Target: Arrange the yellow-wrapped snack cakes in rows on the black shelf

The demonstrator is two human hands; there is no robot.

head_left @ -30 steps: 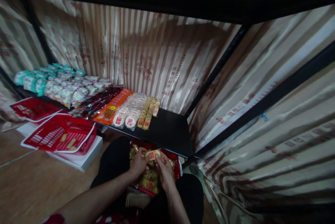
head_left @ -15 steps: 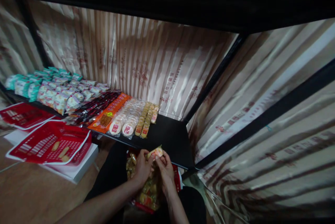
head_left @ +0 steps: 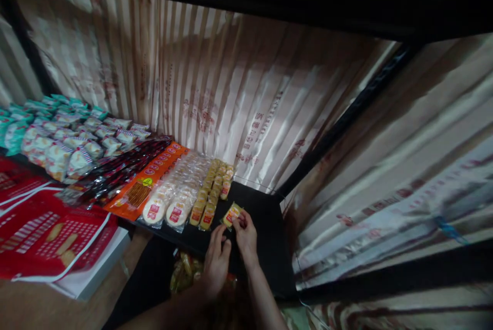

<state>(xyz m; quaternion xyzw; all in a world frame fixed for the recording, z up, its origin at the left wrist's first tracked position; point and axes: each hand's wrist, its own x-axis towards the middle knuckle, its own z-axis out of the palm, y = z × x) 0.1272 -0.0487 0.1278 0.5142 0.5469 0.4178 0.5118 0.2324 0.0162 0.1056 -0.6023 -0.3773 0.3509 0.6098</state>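
Note:
My right hand (head_left: 244, 235) pinches a small yellow snack packet (head_left: 232, 214) with a red label and holds it just above the black shelf (head_left: 262, 227), to the right of the row of like yellow packets (head_left: 212, 195). My left hand (head_left: 216, 259) is close beside it, fingers curled and stretched toward the packet's lower end; I cannot see whether they touch it. Below my hands lies a bag of more yellow packets (head_left: 184, 271), partly hidden by the shelf edge and my arms.
Rows of snacks fill the shelf's left part: round white cakes (head_left: 169, 201), an orange pack (head_left: 148, 182), dark red wrappers (head_left: 115, 168), white and teal bags (head_left: 61, 140). Red baskets (head_left: 46, 237) stand on a white box at left. Striped curtain walls enclose the back and right.
Both hands rose from the bag on my lap up to the shelf, carrying the yellow packet to the end of the yellow row. The view shifted closer to the shelf.

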